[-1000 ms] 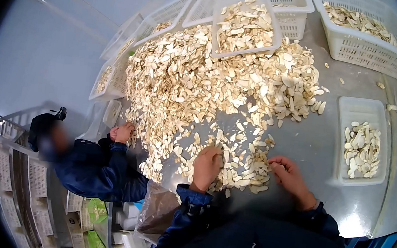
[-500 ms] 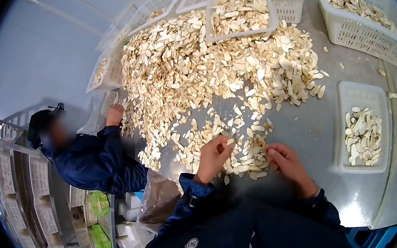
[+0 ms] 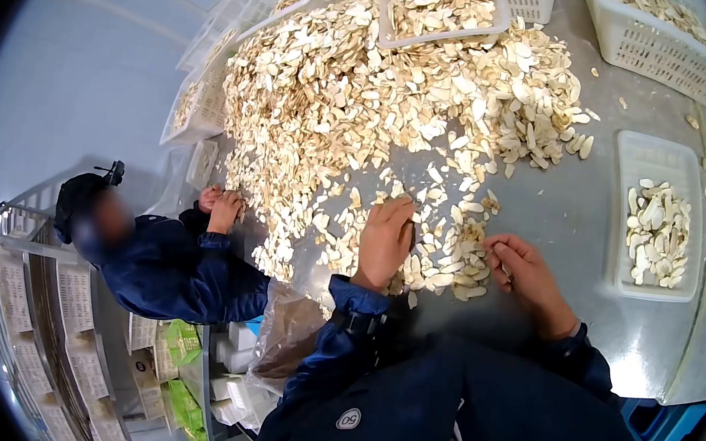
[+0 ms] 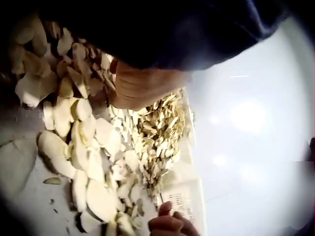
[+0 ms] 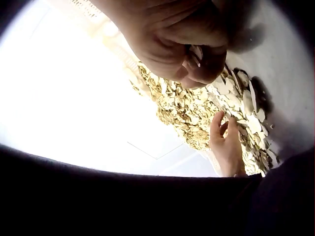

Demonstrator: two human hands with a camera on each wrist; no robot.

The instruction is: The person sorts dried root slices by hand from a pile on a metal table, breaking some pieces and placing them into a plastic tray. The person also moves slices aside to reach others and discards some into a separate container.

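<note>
Pale dried slices (image 3: 332,96) lie in a wide heap on a grey metal table (image 3: 545,216), with a smaller scatter near the front edge. My left hand (image 3: 383,246) is over this scatter, back upward and fingers extended, touching slices; its fingertips are hidden in the left wrist view, but the right wrist view shows thumb and fingers apart. At the scatter's right edge is my right hand (image 3: 529,280), fingers curled. In the right wrist view, a small slice (image 5: 197,54) shows within the curled fingers of my right hand (image 5: 172,42).
A shallow tray (image 3: 701,225) with some slices stands at the right. Another slice-filled tray (image 3: 444,35) rests on the heap, and white baskets (image 3: 667,60) line the back. At the left, a person in dark blue (image 3: 191,267) has both hands at the heap's edge, beside a shelf rack (image 3: 27,249).
My left hand has turned from a pinching pose to back upward with fingers extended. My right hand stays at the scatter's right edge. The other person's hands have come together. The head view has shifted.
</note>
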